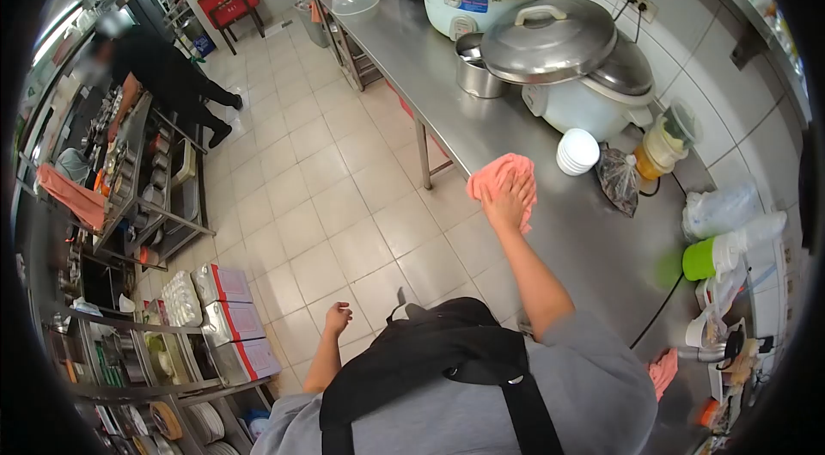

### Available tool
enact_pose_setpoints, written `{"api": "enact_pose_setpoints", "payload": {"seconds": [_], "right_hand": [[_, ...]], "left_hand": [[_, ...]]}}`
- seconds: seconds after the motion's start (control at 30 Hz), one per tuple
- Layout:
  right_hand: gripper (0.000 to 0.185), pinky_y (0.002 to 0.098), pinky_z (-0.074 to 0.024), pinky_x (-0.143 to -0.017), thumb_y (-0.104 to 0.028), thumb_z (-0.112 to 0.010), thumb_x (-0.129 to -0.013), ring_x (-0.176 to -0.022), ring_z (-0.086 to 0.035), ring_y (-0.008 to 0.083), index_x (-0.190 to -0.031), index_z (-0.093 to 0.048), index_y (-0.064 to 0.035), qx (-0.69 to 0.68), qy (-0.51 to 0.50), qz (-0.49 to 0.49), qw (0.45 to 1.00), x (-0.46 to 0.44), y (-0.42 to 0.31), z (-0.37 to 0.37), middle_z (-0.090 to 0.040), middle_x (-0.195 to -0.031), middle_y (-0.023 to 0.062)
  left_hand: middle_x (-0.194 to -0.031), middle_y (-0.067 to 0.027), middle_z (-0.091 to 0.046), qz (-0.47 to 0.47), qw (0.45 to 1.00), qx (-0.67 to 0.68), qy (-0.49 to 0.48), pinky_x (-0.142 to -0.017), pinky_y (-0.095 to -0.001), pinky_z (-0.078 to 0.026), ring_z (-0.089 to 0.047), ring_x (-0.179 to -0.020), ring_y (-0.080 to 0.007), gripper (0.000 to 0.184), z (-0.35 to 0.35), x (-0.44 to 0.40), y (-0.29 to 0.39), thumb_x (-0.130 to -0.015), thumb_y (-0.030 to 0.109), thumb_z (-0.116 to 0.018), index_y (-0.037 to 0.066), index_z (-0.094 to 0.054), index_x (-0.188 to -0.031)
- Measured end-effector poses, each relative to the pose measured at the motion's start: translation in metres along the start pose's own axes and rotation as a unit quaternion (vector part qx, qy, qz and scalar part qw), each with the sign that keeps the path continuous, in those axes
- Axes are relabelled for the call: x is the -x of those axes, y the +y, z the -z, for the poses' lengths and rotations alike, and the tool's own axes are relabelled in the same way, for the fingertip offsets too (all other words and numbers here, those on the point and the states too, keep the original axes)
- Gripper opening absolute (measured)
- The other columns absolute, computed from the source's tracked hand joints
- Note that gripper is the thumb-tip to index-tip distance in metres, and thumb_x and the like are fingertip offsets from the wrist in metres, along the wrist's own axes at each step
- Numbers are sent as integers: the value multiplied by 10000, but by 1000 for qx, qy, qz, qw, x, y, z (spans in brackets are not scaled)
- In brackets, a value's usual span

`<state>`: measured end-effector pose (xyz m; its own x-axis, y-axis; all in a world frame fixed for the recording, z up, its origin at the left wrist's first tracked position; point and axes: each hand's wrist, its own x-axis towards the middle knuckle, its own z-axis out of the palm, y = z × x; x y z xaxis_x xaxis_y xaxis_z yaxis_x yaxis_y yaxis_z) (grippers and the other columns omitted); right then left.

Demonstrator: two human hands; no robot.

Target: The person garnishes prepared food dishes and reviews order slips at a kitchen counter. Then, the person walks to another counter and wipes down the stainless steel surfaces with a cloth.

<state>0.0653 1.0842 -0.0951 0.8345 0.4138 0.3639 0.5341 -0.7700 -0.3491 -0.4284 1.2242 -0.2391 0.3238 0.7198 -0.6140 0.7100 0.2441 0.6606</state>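
My right hand lies spread on a pink cloth, pressing it onto the steel counter near its front edge. The cloth bunches up around the fingers. To the right of it stands a stack of white bowls, with a tied dark plastic bag beyond. My left hand hangs over the tiled floor, away from the counter, its fingers curled, and nothing shows in it.
Two large rice cookers and a steel pot line the wall. Bottles and a green-banded container stand at the right. A co-worker bends over shelving at the left. White boxes sit lower left.
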Motion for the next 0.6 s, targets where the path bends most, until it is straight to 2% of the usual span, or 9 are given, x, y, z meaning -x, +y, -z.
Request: {"api": "enact_pose_setpoints", "payload": {"seconds": [0.1,0.2,0.33,0.4,0.43,0.5,0.6], "right_hand": [[891,556,-30,-1127,-569,-526,-829,-1399,-64,469,-1429,-272,38,15,1,-30,999,-40,-29,-32,-141,-1477,350],[890,558,-13,-1126,-571,-514,-835,-1403,-35,465,-1435,-261,36,18,16,-75,997,-83,-53,-62,-125,-1485,343],[912,562,8,-1123,-576,-508,-833,-1404,-9,468,-1446,-227,38,14,0,-130,991,-148,-100,-106,-96,-1494,337],[940,567,19,-1119,-578,-506,-830,-1402,21,476,-1453,-181,46,8,-8,-144,990,-179,-129,-133,-58,-1498,339],[940,567,19,-1119,-578,-506,-830,-1402,21,476,-1453,-181,46,6,-11,-140,990,-191,-145,-143,-58,-1498,339],[962,570,28,-1117,-576,-507,-827,-1399,43,484,-1455,-142,55,6,-29,-222,975,-217,-185,-156,-29,-1492,355],[968,571,28,-1116,-579,-501,-828,-1393,47,497,-1455,-131,58,17,-42,-223,974,-238,-216,-184,-20,-1480,376]], "left_hand": [[-836,-119,-677,17,999,-1,28,-566,-301,-513,-663,-687,-181,328,22,-34,15,-801,75,-554,6,-584,-1120],[-839,-119,-682,8,1000,11,-22,-553,-298,-510,-667,-691,-178,332,28,-54,21,-796,79,-569,10,-584,-1121],[-845,-114,-685,39,999,-5,-27,-571,-304,-524,-671,-703,-186,337,30,-70,21,-791,85,-591,11,-582,-1120],[-857,-117,-689,62,995,-66,-35,-605,-304,-532,-673,-710,-186,335,33,-69,28,-789,91,-600,11,-585,-1114],[-857,-118,-689,72,995,-63,-34,-611,-304,-532,-673,-716,-186,327,31,-84,-2,-795,94,-600,11,-587,-1111],[-859,-122,-687,92,994,-57,-32,-623,-305,-531,-674,-727,-185,312,29,-109,-40,-807,100,-600,12,-590,-1106],[-868,-121,-684,83,991,-103,-27,-628,-309,-530,-672,-736,-185,306,49,-132,-21,-821,102,-593,14,-584,-1114]]}}
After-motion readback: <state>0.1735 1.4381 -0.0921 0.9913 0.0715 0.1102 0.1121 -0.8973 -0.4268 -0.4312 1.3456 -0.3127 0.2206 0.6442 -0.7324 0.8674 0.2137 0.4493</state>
